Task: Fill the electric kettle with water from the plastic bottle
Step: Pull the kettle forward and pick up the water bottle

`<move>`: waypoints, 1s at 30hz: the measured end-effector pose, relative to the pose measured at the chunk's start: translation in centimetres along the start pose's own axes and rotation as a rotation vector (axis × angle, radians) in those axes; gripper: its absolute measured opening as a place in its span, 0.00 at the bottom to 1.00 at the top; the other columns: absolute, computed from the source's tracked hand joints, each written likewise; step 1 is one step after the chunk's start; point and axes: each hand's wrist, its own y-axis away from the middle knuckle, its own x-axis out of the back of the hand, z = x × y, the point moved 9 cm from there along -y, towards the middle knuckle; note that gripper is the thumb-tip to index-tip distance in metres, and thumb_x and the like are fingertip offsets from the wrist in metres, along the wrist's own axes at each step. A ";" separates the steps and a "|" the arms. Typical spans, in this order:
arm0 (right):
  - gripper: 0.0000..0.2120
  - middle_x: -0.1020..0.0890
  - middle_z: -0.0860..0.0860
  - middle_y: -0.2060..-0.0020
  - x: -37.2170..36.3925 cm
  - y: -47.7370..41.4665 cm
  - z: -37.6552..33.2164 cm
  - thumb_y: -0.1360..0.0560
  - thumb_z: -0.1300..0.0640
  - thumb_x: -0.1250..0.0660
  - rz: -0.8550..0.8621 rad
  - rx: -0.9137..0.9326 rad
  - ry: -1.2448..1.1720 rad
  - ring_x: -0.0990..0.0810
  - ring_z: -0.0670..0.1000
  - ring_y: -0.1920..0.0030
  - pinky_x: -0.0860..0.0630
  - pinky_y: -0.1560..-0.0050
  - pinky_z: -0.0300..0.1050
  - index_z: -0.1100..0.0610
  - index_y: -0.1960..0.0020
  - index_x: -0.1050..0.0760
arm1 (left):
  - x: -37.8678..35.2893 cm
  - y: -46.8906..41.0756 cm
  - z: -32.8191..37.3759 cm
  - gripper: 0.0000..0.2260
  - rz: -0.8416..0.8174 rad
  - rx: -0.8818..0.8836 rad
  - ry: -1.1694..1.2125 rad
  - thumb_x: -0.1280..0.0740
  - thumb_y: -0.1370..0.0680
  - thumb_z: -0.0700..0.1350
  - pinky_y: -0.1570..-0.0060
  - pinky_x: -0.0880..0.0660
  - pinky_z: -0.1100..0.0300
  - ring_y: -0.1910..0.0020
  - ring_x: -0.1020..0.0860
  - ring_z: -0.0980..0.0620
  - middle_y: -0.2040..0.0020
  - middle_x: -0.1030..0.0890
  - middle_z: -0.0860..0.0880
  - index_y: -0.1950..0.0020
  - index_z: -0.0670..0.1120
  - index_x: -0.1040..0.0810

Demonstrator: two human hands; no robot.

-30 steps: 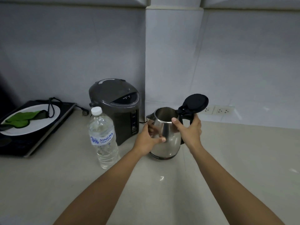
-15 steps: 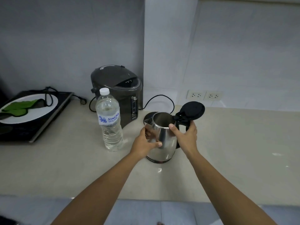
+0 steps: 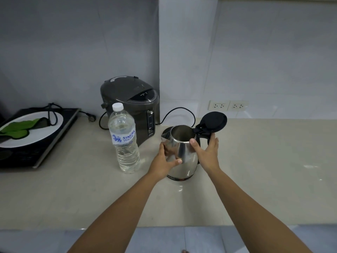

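- The desk (image 3: 255, 179), pale and smooth, fills the lower half of the frame, with its front edge running across near the bottom.
- A black hotplate (image 3: 42, 143) sits at the left edge of the frame, and on it lies a white plate (image 3: 36, 130) with green leaves (image 3: 18, 127) and a coiled black cord (image 3: 52, 114).
- A dark grey water boiler (image 3: 129, 106) stands against the wall, left of centre, its cable looping out to the right behind the kettle.
- The steel kettle (image 3: 182, 152) stands upright on the desk at the centre of the frame, just right of the boiler, with its spout toward the left.
- The kettle's black lid (image 3: 213, 122) is flipped up and back at the hinge, so the mouth is open, and I see bare metal inside.
- The plastic bottle (image 3: 125, 139) stands upright just in front of the boiler and left of the kettle, near it but apart, with its white cap (image 3: 117, 107) on and clear water inside.
- My left hand (image 3: 164, 161) is curled against the kettle's left side, thumb across the front of the steel body, gripping it.
- My right hand (image 3: 207, 152) is spread open on the kettle's right side, thumb on the rim, fingers around the black handle, in a loose hold.
- Two white wall sockets (image 3: 228, 106) sit in the wall at the right, above the desk.
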 end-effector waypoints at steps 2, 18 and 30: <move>0.47 0.55 0.52 0.19 0.2 0.2 -0.2 0.28 0.36 0.31 -0.002 0.028 0.022 0.55 0.50 0.20 0.48 0.24 0.55 0.43 0.20 0.55 | 0.1 0.0 0.2 0.44 -0.004 0.004 -0.030 0.23 0.31 0.54 0.37 0.29 0.57 0.34 0.27 0.52 0.33 0.25 0.51 0.23 0.51 0.46; 0.12 0.24 0.46 0.39 0.6 5.6 -3.2 0.22 0.50 0.34 0.089 0.183 -0.003 0.22 0.48 0.46 0.24 0.45 0.46 0.50 0.39 0.25 | 12.1 8.3 -1.0 0.17 0.754 -0.046 -0.198 0.28 0.25 0.45 0.49 0.27 0.53 0.43 0.23 0.46 0.43 0.22 0.47 0.40 0.42 0.26; 0.06 0.23 0.44 0.51 -9.5 4.1 -11.8 0.23 0.62 0.35 -0.177 0.428 0.178 0.22 0.46 0.53 0.23 0.49 0.42 0.53 0.49 0.22 | 17.8 4.4 -1.6 0.40 0.470 0.029 0.000 0.21 0.32 0.50 0.44 0.30 0.58 0.42 0.26 0.54 0.41 0.25 0.56 0.26 0.49 0.38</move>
